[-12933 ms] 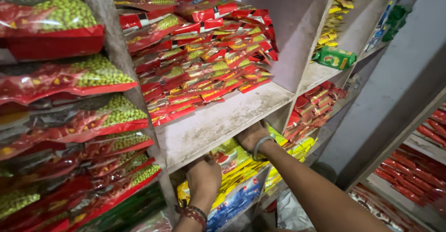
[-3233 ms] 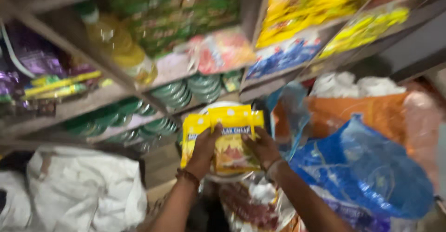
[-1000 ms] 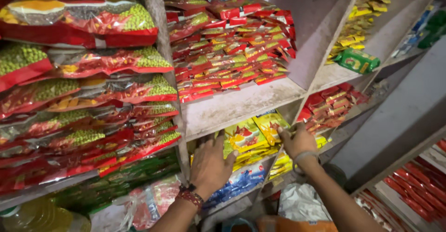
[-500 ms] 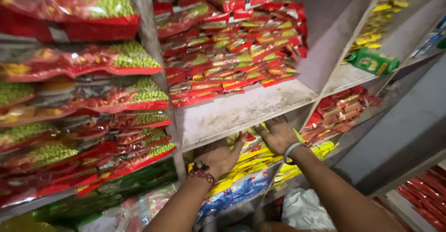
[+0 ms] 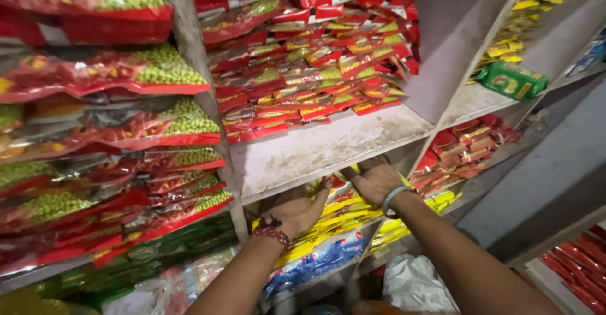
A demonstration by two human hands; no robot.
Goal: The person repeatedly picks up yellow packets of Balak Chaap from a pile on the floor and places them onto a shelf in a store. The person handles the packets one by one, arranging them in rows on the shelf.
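Head view shows both hands flat and open atop the yellow packets [image 5: 344, 217], left hand [image 5: 297, 211] and right hand [image 5: 377, 179] equally close, stack lying directly beneath their grip under the shelf board [image 5: 328, 148].

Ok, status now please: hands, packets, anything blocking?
Left hand and right hand flat on yellow packets. Shelf board close above. Nothing blocking.

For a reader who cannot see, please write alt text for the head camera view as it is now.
Both hands reach into a shelf compartment and press on a stack of yellow packets: the left hand beside the right hand. Above them is a dusty, partly bare shelf board carrying red packets; at left lie red bags of green peas.
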